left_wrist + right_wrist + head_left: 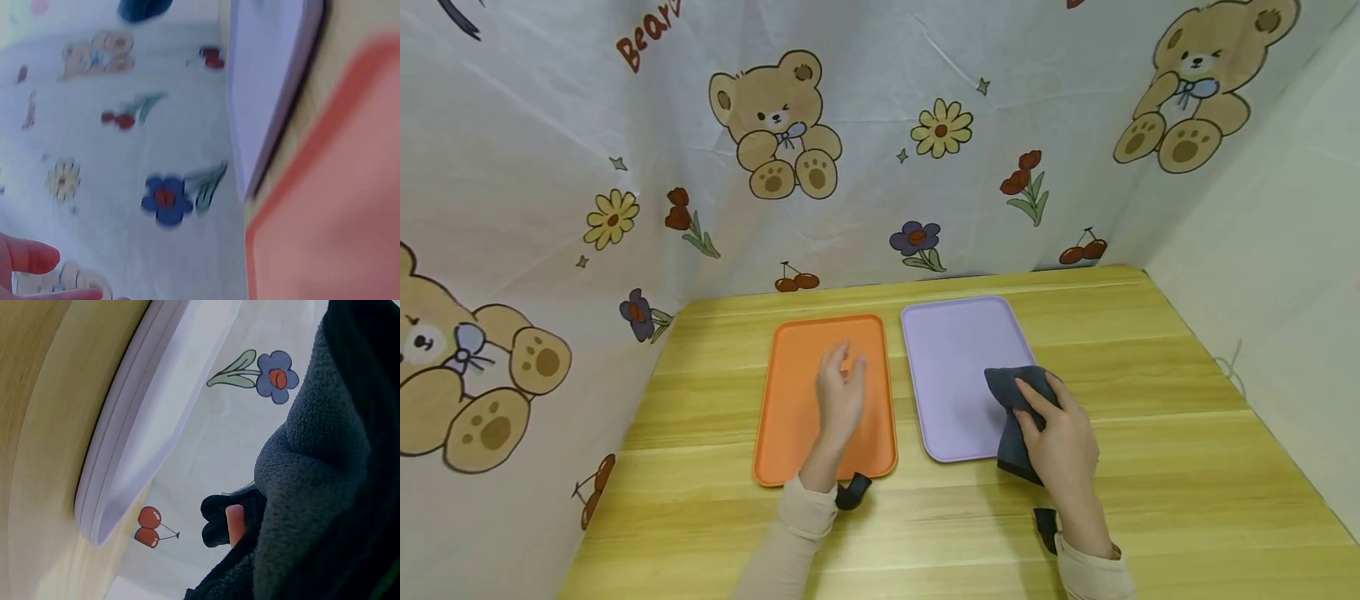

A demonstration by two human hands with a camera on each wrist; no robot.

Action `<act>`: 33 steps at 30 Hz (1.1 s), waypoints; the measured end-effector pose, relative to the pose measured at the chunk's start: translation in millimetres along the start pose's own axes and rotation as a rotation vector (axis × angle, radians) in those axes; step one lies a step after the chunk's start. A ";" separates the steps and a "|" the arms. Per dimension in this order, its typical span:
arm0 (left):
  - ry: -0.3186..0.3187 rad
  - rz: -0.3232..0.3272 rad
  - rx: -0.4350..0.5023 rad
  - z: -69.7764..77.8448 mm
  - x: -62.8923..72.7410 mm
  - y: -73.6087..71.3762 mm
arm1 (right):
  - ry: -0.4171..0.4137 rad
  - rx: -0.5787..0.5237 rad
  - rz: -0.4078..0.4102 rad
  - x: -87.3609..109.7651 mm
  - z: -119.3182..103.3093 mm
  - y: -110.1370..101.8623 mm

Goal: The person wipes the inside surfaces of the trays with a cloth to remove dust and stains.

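A dark blue-grey towel hangs folded from my right hand, which grips it over the near right part of the lilac tray. In the right wrist view the bunched fabric of the towel fills the right side, and one fingertip shows beside it. My left hand is held above the orange tray, fingers loosely extended with nothing in them. The left wrist view catches a few of its fingers at the lower left corner.
Both trays lie side by side on a wood-grain table, a narrow gap between them. Behind and to the left hangs a white cloth printed with bears and flowers. A plain white wall borders the right side.
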State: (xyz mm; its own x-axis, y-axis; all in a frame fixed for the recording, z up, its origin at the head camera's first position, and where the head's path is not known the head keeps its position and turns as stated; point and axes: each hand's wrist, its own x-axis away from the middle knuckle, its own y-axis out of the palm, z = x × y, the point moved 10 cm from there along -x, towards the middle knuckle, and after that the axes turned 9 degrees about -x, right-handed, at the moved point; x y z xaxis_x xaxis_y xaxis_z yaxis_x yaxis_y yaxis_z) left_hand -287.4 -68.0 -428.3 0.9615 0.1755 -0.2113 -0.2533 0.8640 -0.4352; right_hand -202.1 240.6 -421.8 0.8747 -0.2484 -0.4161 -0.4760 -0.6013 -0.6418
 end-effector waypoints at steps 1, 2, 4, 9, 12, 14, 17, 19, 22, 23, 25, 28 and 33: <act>-0.008 0.029 0.011 -5.4 -2.2 -14.9 | -0.001 -0.001 -0.002 0.3 -0.7 0.5; -0.027 0.050 0.020 -12.0 -3.9 -28.9 | -0.003 -0.001 -0.004 0.5 -1.4 1.1; -0.081 0.078 0.025 -27.9 -6.4 -52.5 | -0.004 0.001 -0.009 0.9 -2.2 2.0; -0.248 0.102 -0.024 -73.9 -8.2 -93.0 | 0.001 -0.005 -0.024 1.8 -2.5 3.9; -0.321 0.118 -0.033 -99.3 -10.2 -108.6 | -0.001 -0.011 -0.028 1.3 -3.8 4.8; -0.356 0.130 -0.021 -114.9 -11.8 -115.8 | -0.007 -0.016 -0.030 0.6 -5.7 5.7; -0.408 0.132 0.007 -136.6 -11.7 -121.2 | -0.012 -0.027 -0.035 0.1 -8.4 7.6; -0.435 0.119 0.002 -149.1 -11.0 -121.1 | -0.011 -0.030 -0.039 -0.1 -9.2 9.2; -0.446 0.108 -0.026 -161.9 -11.1 -118.8 | 0.000 -0.029 -0.045 -0.4 -8.6 11.1; -0.442 0.110 -0.037 -164.2 -11.3 -118.1 | 0.002 -0.030 -0.047 -0.5 -8.3 11.7; -0.419 0.127 -0.069 -167.9 -12.2 -117.1 | 0.007 -0.029 -0.050 -0.7 -7.6 12.9; -0.357 0.163 -0.154 -168.8 -14.0 -116.0 | 0.011 -0.030 -0.054 -0.5 -6.7 14.4; -0.284 0.156 -0.281 -168.1 -16.2 -108.2 | 0.017 -0.031 -0.057 0.2 -5.7 15.6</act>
State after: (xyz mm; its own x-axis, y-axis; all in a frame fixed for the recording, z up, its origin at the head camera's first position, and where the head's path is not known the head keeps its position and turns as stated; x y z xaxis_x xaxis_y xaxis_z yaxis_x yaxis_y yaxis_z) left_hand -293.4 -243.7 -525.0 0.8906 0.4507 -0.0615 -0.3793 0.6613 -0.6471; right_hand -208.8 226.8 -428.2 0.9018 -0.2259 -0.3684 -0.4228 -0.6378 -0.6438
